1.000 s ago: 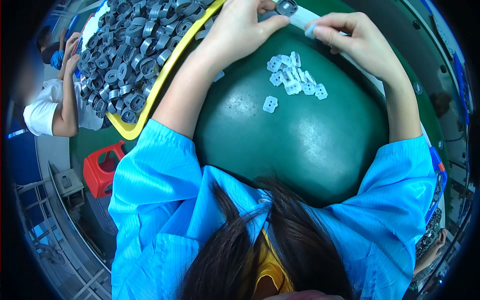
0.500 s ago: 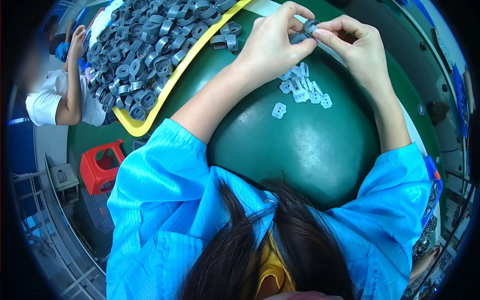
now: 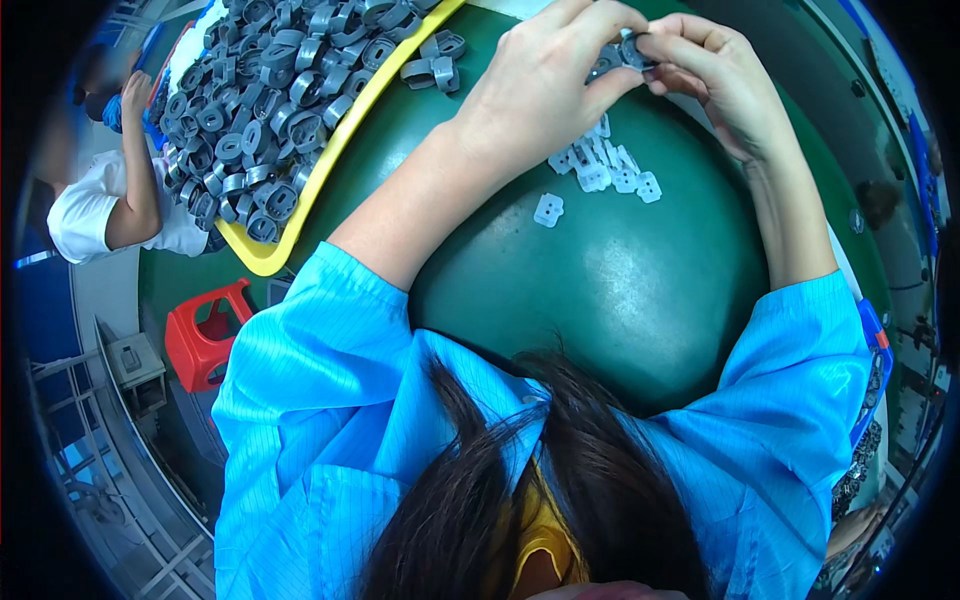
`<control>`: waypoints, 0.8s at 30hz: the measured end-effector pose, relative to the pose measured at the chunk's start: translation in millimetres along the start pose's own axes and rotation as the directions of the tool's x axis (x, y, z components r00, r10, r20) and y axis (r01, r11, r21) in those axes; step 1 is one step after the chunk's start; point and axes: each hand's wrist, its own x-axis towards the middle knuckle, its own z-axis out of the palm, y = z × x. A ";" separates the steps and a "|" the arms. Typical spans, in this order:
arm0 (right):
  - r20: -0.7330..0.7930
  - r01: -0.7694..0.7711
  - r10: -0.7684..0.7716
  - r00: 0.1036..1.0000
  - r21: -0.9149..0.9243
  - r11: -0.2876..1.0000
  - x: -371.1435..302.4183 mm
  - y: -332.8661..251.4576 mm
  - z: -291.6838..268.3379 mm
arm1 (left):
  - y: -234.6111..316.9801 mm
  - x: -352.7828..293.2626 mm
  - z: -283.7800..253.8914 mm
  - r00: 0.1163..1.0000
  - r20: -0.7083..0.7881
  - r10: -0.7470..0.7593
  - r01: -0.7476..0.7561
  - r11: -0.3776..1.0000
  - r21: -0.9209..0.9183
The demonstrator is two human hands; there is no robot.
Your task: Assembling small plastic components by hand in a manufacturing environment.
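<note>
At the table's far side, my left hand point(image 3: 545, 80) holds a dark grey oval plastic housing point(image 3: 630, 50) between thumb and fingers. My right hand point(image 3: 725, 85) pinches the same housing from the right, and its fingertips partly hide it. Whether a smaller piece sits inside that pinch, I cannot make out. Just nearer than my hands lies a loose cluster of small translucent white plastic plates point(image 3: 593, 178), each with holes. A single white plate point(image 3: 548, 209) rests apart from the others, to their left.
A yellow-rimmed tray point(image 3: 350, 122) heaped with grey housings point(image 3: 265, 130) stands at the left of the green table point(image 3: 600, 290). Several loose housings point(image 3: 433, 72) lie beside its rim. A red stool point(image 3: 205, 335) and a person in white point(image 3: 105, 205) are farther left.
Both hands stay at the housing; my right fingers have shifted and curl more closely around its right end. The whole view has moved slightly, so the tray and plates appear farther left.
</note>
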 end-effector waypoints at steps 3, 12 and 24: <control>0.045 -0.079 0.081 0.996 -0.053 0.995 -5.8 -12.4 3.3 | -15.7 -1.8 -6.5 0.994 0.082 -0.072 0.082 0.989 -0.120; -0.191 0.153 -0.224 0.956 -0.329 0.932 -11.6 -24.9 48.0 | -17.2 -3.9 -7.1 0.995 -0.016 -0.097 0.097 0.995 -0.015; -0.371 -0.095 0.056 0.927 -0.086 0.992 18.9 10.9 -13.3 | -19.4 -1.8 10.9 0.795 0.224 -0.564 0.606 0.761 -0.233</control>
